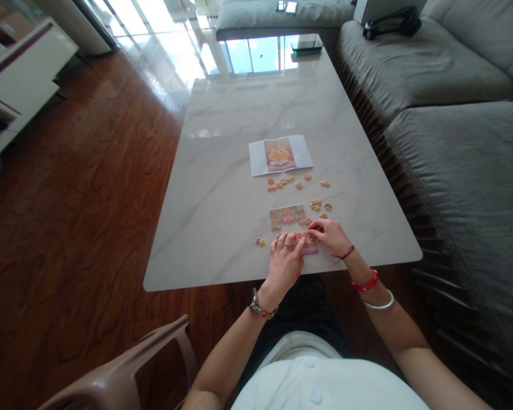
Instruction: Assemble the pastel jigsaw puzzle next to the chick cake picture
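Note:
Near the table's front edge, my left hand (pixel 285 259) lies over the lower joined part of a jigsaw puzzle (pixel 311 249), fingers spread and pressing on it. My right hand (pixel 330 234) pinches a small jigsaw piece at that part's upper right edge; the fingertips mostly cover the piece. Just beyond my hands sits the upper joined part of the puzzle (pixel 287 215), brick-patterned with a pink shape. Loose jigsaw pieces (pixel 315 204) lie to its right, and a couple more pieces (pixel 260 242) rest left of my left hand.
Farther up the marble-patterned table (pixel 222 171) lies an unfolded picture sheet (pixel 281 155) with a yellow figure. Several orange pieces (pixel 280 185) are scattered below it. A dark green-edged object (pixel 306 48) stands at the far end. A grey sofa (pixel 465 159) flanks the right, a plastic chair (pixel 123 364) the lower left.

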`<state>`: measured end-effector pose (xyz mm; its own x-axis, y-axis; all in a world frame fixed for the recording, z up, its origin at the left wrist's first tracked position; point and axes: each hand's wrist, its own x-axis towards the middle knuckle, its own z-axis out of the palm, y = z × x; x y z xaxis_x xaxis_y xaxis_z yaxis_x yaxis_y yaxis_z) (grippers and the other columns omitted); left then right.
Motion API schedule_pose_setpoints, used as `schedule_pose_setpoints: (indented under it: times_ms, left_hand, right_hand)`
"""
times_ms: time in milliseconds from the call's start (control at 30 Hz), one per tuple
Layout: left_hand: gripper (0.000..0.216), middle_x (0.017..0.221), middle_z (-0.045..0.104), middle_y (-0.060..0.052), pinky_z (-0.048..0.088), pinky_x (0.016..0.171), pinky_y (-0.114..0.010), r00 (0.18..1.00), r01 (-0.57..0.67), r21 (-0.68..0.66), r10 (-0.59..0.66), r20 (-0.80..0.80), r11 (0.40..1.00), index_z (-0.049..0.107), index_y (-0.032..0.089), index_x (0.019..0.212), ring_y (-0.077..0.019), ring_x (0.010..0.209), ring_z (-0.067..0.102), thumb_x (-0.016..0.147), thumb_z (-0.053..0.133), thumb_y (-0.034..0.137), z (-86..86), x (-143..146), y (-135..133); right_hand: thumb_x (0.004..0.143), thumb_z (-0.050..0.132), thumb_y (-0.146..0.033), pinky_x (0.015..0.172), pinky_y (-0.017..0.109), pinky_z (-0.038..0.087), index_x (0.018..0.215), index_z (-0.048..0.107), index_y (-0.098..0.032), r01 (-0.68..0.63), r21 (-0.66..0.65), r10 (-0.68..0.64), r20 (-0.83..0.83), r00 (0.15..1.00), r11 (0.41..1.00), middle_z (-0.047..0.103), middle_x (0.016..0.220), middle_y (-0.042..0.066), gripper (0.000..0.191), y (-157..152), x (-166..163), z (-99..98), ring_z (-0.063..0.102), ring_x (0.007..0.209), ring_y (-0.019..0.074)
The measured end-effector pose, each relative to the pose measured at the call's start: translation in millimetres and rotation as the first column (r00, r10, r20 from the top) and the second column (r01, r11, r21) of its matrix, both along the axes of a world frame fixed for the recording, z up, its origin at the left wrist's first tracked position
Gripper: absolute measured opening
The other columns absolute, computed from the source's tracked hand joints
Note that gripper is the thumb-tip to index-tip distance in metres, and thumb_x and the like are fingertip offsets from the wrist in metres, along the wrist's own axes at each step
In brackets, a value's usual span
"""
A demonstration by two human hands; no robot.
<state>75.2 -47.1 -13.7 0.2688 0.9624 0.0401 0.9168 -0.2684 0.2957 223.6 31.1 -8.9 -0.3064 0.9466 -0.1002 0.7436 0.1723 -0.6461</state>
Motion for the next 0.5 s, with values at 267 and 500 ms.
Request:
schedule_pose_setpoints:
  times_ms: [267, 500]
  left_hand:
    - [0.043, 0.122, 0.038, -0.006, 0.025, 0.095, -0.044, 1.000, -0.004, -0.016, 0.004, -0.009, 1.000, 0.039, 0.028, 0.119, -0.0240, 0.116, 0.028, 0.077, 0.041, 0.019, 0.8, 0.5, 0.0]
    - [0.044, 0.123, 0.038, -0.006, 0.025, 0.095, -0.044, 1.000, -0.005, -0.027, 0.005, -0.003, 1.000, 0.038, 0.029, 0.120, -0.0239, 0.116, 0.028, 0.077, 0.042, 0.019, 1.9, -0.2, 0.0]
  right_hand:
    - [0.071, 0.053, -0.019, 0.062, 0.023, 0.040, 0.069, 0.062, -0.018, 0.047, 0.012, -0.047, 0.010, 0.999, 0.999, 0.065, 0.071, 0.002, 0.010, -0.5, -4.7, -2.5, 0.057, 0.065, 0.0125]
    - [0.071, 0.051, -0.014, 0.064, 0.021, 0.040, 0.071, 0.062, -0.017, -0.117, 0.024, 0.118, -0.045, 0.992, 0.993, 0.063, 0.070, 0.001, 0.012, 7.8, 4.2, 5.2, 0.055, 0.067, 0.0112]
